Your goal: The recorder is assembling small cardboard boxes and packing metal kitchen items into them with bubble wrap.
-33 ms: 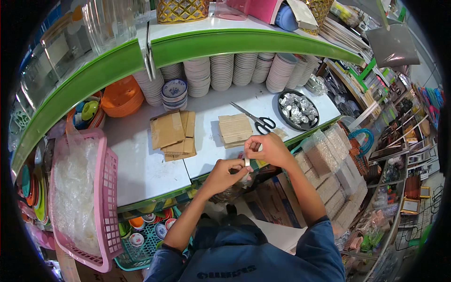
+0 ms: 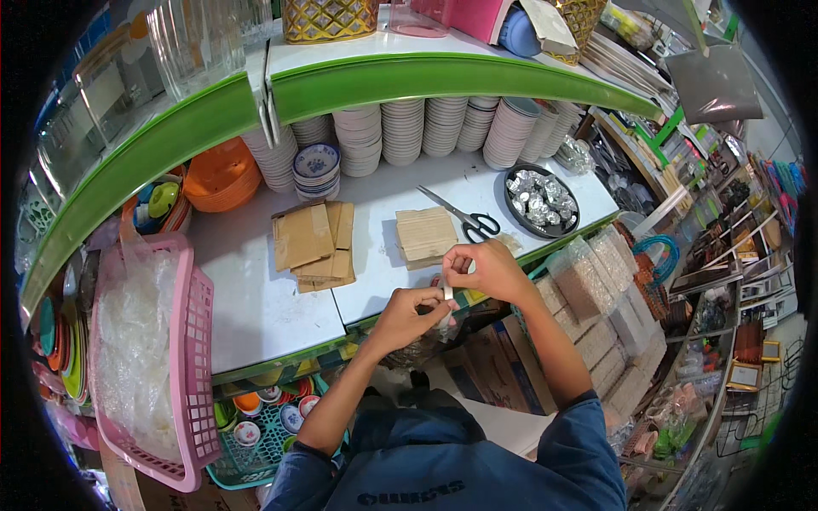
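Observation:
Just past the front edge of the white shelf, my left hand [image 2: 400, 321] is closed in a pinch on the lower end of a small white strip [image 2: 448, 293]. My right hand [image 2: 490, 270] pinches the strip's upper end, so it runs upright between my fingertips. Its material is too small to make out. Beyond my right hand lie a stack of cut cardboard pieces [image 2: 426, 233] and black-handled scissors [image 2: 480, 226], blades pointing away to the left. More flat brown cardboard pieces [image 2: 305, 240] rest to the left. A round black tray [image 2: 514, 213] of foil-wrapped lumps [image 2: 542, 199] stands at the right.
Stacked bowls [image 2: 400, 132] line the shelf's back beneath a green-edged upper shelf [image 2: 426, 75]. Orange bowls [image 2: 223, 177] stand at the left. A pink basket [image 2: 194, 358] holds clear plastic; below it is a teal basket [image 2: 247, 460]. Wrapped packs [image 2: 588, 298] sit at the right.

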A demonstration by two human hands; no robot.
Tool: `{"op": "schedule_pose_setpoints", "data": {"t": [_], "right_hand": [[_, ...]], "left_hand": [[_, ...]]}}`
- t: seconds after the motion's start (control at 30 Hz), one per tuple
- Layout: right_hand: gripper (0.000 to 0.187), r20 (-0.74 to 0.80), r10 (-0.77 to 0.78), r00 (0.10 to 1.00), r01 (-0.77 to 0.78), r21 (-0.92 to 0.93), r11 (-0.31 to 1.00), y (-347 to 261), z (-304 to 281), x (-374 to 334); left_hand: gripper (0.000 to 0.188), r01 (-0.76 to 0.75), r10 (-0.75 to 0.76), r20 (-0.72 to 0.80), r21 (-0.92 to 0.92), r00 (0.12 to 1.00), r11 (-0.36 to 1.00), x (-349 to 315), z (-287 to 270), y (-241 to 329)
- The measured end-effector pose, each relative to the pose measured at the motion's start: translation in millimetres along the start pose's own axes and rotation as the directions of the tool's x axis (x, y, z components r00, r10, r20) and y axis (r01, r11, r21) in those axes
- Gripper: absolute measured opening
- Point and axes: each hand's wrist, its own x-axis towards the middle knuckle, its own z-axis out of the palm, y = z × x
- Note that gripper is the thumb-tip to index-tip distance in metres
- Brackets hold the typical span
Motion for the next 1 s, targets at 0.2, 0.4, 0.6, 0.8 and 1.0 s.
{"op": "schedule_pose_setpoints", "data": {"t": [0.2,0.4,0.6,0.8,1.0], "right_hand": [[0.013,0.018,-0.131,0.991,0.132,-0.089,0.987,17.6,-6.6,21.9],[0.014,-0.021,-0.27,0.963,0.266,-0.117,0.957,30.5,2.1,38.2],[0.012,0.001,-0.323,0.946,0.322,-0.063,0.944,35.6,0.4,49.8],[0.011,0.012,-0.373,0.928,0.373,-0.066,0.926,45.2,2.6,56.8],[0.01,0.008,-0.362,0.932,0.362,-0.031,0.932,49.5,4.1,55.4]], "left_hand": [[0.022,0.06,-0.075,-0.13,-0.113,0.989,0.992,15.2,5.7,-2.8],[0.026,0.098,-0.158,-0.201,-0.276,0.967,0.956,21.9,1.2,-2.3],[0.025,0.152,-0.233,-0.246,-0.31,0.941,0.939,25.3,0.5,0.1],[0.013,0.141,-0.282,-0.225,-0.493,0.932,0.859,27.7,1.1,-9.8],[0.02,0.165,-0.373,-0.222,-0.618,0.901,0.768,25.3,1.4,-14.4]]}}
